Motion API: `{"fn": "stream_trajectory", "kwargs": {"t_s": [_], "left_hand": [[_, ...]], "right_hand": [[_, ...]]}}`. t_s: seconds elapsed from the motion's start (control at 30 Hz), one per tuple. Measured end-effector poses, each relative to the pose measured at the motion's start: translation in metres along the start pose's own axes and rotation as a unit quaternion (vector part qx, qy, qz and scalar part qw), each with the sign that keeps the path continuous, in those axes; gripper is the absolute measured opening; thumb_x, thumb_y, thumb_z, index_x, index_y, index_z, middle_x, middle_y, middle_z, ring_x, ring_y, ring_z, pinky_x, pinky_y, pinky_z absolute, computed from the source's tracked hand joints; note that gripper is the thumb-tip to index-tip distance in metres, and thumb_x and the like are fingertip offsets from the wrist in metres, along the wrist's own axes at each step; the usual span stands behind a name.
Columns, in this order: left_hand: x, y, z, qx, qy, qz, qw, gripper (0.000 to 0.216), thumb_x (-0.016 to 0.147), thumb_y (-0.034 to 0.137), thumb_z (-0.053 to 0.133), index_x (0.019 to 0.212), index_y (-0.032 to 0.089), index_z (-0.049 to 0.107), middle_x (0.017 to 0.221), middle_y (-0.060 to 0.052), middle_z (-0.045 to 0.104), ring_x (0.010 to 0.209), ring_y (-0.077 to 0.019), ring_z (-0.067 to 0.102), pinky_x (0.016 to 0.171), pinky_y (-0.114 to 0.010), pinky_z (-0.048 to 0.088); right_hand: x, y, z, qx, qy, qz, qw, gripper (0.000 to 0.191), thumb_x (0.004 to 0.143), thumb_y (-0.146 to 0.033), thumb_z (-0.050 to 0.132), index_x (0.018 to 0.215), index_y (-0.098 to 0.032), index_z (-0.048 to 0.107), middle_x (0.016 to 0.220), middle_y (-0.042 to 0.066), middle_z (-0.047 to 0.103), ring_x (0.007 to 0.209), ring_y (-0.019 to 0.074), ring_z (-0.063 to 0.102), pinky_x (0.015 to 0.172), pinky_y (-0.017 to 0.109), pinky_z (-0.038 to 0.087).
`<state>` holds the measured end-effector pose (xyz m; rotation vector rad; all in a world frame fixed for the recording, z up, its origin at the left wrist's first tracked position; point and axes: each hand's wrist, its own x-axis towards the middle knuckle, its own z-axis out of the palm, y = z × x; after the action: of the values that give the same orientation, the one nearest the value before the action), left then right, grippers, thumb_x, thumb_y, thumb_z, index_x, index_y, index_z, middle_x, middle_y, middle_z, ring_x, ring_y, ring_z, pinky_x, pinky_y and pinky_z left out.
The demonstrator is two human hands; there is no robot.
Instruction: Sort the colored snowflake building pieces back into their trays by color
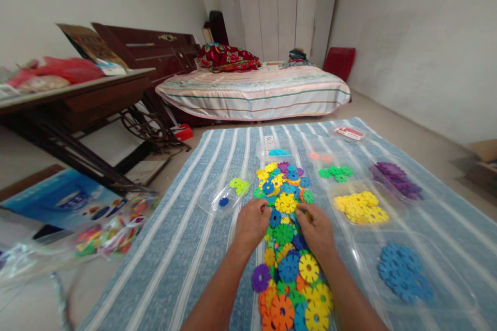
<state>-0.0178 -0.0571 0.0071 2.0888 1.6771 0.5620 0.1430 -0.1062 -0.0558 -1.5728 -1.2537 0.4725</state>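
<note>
A long heap of multicoloured, notched, flat plastic discs (285,271) runs between your forearms. Right of it, matching blue discs (404,271) overlap in a clear, round-cornered plastic tray (446,256). Your left hand (252,222) and right hand (317,230) curl at the heap's opposite edges; I cannot tell whether either pinches a disc. Farther off stands a bed (252,93) with a striped fabric cover.

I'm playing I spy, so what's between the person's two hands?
In the head view, part of the pile of notched discs lies between the left hand and right hand: yellow, blue and green ones.
</note>
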Motion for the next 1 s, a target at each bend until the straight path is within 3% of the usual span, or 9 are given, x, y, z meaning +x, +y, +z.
{"fn": "stream_trajectory", "kwargs": {"t_s": [0.17, 0.27, 0.43, 0.63, 0.77, 0.87, 1.0], "left_hand": [[0.011, 0.016, 0.007, 0.027, -0.009, 0.068, 0.997, 0.018, 0.075, 0.027, 0.059, 0.090, 0.019, 0.066, 0.087, -0.006, 0.061, 0.084, -0.0205, 0.056, 0.076, -0.029, 0.040], [0.016, 0.021, 0.010, 0.058, -0.031, 0.097, 0.993, 0.021, 0.072, 0.030, 0.063, 0.090, 0.018, 0.065, 0.090, -0.008, 0.061, 0.093, -0.0248, 0.055, 0.082, -0.032, 0.040], [0.019, 0.026, 0.008, 0.083, -0.055, 0.074, 0.992, 0.016, 0.068, 0.026, 0.065, 0.080, 0.017, 0.061, 0.086, -0.005, 0.059, 0.085, -0.0218, 0.055, 0.073, -0.029, 0.040], [0.024, 0.025, 0.007, 0.029, -0.055, 0.042, 0.997, 0.030, 0.062, 0.023, 0.069, 0.091, 0.018, 0.061, 0.075, 0.001, 0.056, 0.070, -0.0157, 0.053, 0.062, -0.024, 0.036], [0.026, 0.024, 0.009, -0.005, -0.061, 0.024, 0.998, 0.012, 0.061, 0.023, 0.067, 0.068, 0.018, 0.058, 0.058, 0.006, 0.047, 0.057, -0.0117, 0.046, 0.055, -0.023, 0.029], [0.027, 0.022, 0.006, -0.040, -0.070, 0.021, 0.997, 0.021, 0.065, 0.027, 0.062, 0.053, 0.018, 0.047, 0.051, 0.007, 0.040, 0.051, -0.0099, 0.040, 0.051, -0.023, 0.025], [0.029, 0.024, -0.002, -0.044, -0.066, 0.034, 0.996, 0.028, 0.066, 0.032, 0.058, 0.048, 0.019, 0.041, 0.047, 0.007, 0.036, 0.050, -0.0096, 0.037, 0.051, -0.023, 0.024]], "right_hand": [[0.000, 0.000, 0.000, 0.000, 0.000, 0.003, 1.000, 0.027, 0.080, -0.040, 0.050, 0.089, -0.021, 0.067, 0.089, 0.004, 0.067, 0.088, 0.0212, 0.059, 0.081, 0.035, 0.045], [0.000, 0.000, 0.001, 0.003, 0.000, 0.003, 1.000, 0.026, 0.080, -0.039, 0.051, 0.089, -0.020, 0.067, 0.089, 0.004, 0.067, 0.088, 0.0210, 0.059, 0.081, 0.034, 0.044], [0.000, 0.000, 0.001, 0.002, 0.000, 0.001, 1.000, 0.025, 0.080, -0.038, 0.051, 0.088, -0.021, 0.067, 0.089, 0.004, 0.066, 0.089, 0.0208, 0.058, 0.081, 0.034, 0.044], [0.002, -0.004, 0.000, 0.006, 0.008, -0.004, 1.000, 0.024, 0.080, -0.036, 0.050, 0.087, -0.020, 0.067, 0.087, 0.004, 0.066, 0.087, 0.0202, 0.059, 0.080, 0.033, 0.044], [0.003, -0.005, 0.001, 0.004, 0.010, -0.004, 1.000, 0.022, 0.080, -0.035, 0.051, 0.086, -0.021, 0.067, 0.085, 0.003, 0.066, 0.086, 0.0197, 0.058, 0.079, 0.032, 0.043], [0.003, -0.003, 0.003, 0.008, 0.013, -0.010, 1.000, 0.020, 0.080, -0.033, 0.051, 0.086, -0.021, 0.066, 0.085, 0.003, 0.065, 0.086, 0.0193, 0.058, 0.079, 0.032, 0.042], [0.004, -0.002, 0.003, 0.008, 0.015, -0.013, 1.000, 0.019, 0.080, -0.032, 0.051, 0.086, -0.021, 0.066, 0.086, 0.003, 0.065, 0.086, 0.0189, 0.057, 0.079, 0.031, 0.042]]}}
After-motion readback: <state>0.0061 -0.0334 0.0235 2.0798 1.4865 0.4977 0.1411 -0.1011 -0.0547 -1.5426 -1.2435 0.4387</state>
